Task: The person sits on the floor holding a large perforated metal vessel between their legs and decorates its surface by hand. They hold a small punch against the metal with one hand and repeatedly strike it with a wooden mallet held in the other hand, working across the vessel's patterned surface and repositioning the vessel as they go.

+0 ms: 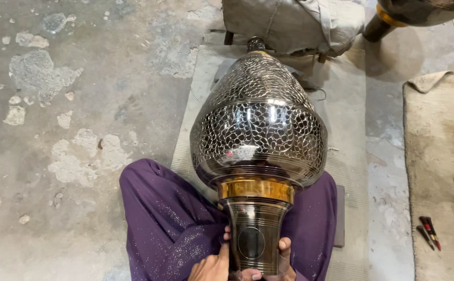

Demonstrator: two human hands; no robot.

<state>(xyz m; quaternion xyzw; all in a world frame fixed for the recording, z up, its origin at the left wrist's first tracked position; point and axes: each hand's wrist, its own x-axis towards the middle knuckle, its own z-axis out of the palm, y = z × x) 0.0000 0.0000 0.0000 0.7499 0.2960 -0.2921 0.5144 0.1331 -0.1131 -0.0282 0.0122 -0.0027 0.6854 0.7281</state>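
Head view shows both your hands gripping the neck of a large engraved metal vase (258, 135): left hand (211, 268) and right hand (285, 260) wrap its dark base, while the vase lies across your purple-clad lap (170, 218) above a grey mat (346, 119).

Both hands (248, 263) grip engraved metal vase (258, 130) foot.

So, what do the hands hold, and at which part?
Both the left hand and the right hand grip the large engraved metal vase at its narrow dark neck end.
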